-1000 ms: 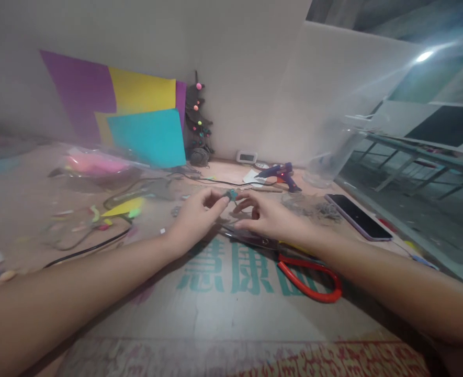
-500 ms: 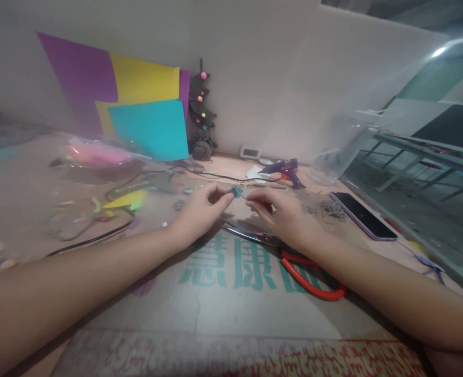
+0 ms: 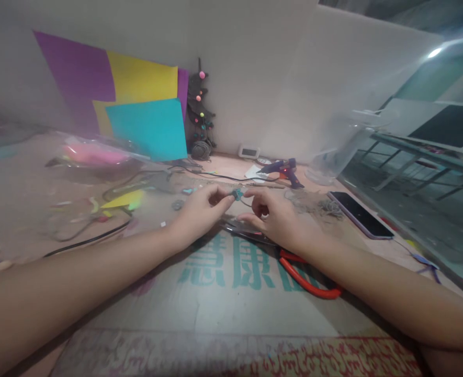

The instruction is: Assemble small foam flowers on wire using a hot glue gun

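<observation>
My left hand (image 3: 204, 209) pinches a small teal piece shaped like a flower (image 3: 237, 195) between thumb and fingertips, above the middle of the board. A thin grey cord or stem (image 3: 247, 204) runs from the piece toward my right hand (image 3: 274, 215). That hand has its thumb and index finger apart, the index tip close beside the teal piece. Whether it touches the piece I cannot tell. Beneath my right wrist lie pliers with red handles (image 3: 309, 285), partly hidden by the forearm.
A purple glue gun (image 3: 284, 170) with a red light lies at the back. A phone (image 3: 360, 214) and a tangle of grey cord (image 3: 330, 208) are on the right. Yellow scraps (image 3: 123, 199) and a clear bag with pink contents (image 3: 96, 154) lie left. Coloured sheets (image 3: 147, 128) lean on the wall.
My right thumb and index finger have parted from their pinch on the thin cord; the thumb has dropped lower and the index tip is nearer the teal flower. The left hand keeps its pinch.
</observation>
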Motion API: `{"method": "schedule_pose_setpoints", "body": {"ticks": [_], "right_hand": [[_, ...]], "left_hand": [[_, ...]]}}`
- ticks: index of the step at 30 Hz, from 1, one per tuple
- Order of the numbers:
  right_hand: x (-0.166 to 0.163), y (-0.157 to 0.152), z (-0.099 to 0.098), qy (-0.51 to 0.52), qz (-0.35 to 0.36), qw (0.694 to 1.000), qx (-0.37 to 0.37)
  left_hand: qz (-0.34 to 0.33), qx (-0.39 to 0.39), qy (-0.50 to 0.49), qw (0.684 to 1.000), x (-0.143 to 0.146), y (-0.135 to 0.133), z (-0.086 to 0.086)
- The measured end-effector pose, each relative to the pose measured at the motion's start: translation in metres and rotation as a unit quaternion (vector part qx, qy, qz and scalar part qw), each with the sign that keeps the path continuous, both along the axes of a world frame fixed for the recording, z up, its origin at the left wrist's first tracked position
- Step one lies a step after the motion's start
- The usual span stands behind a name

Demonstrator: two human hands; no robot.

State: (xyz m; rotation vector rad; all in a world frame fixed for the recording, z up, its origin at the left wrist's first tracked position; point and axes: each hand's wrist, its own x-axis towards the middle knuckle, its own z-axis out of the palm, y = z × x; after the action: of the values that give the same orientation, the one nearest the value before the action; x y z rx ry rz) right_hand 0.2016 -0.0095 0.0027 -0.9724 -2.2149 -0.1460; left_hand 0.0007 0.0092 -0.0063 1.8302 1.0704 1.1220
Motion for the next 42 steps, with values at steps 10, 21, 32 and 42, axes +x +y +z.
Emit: {"method": "schedule_pose_setpoints", "body": {"ticks": [10,21,32,42], "right_hand": [[-0.001,-0.003,0.005,-0.024,-0.009,0.996,0.082],[0.0,-0.002,0.002,-0.029,0.001,0.989,0.144],[0.0,0.0,0.001,-0.026,0.004,0.999,0.03],[0.002,-0.002,-0.001,0.045,0.028,0.999,-0.004]], "left_hand": [[-0.008,0.0,0.013,1.0,-0.001,0.001,-0.004],[-0.018,0.004,0.006,1.0,-0.002,0.003,-0.007],[-0.023,0.035,0.059,0.997,-0.001,-0.004,0.002],[-0.024,0.016,0.052,0.998,0.0,-0.004,0.004]]}}
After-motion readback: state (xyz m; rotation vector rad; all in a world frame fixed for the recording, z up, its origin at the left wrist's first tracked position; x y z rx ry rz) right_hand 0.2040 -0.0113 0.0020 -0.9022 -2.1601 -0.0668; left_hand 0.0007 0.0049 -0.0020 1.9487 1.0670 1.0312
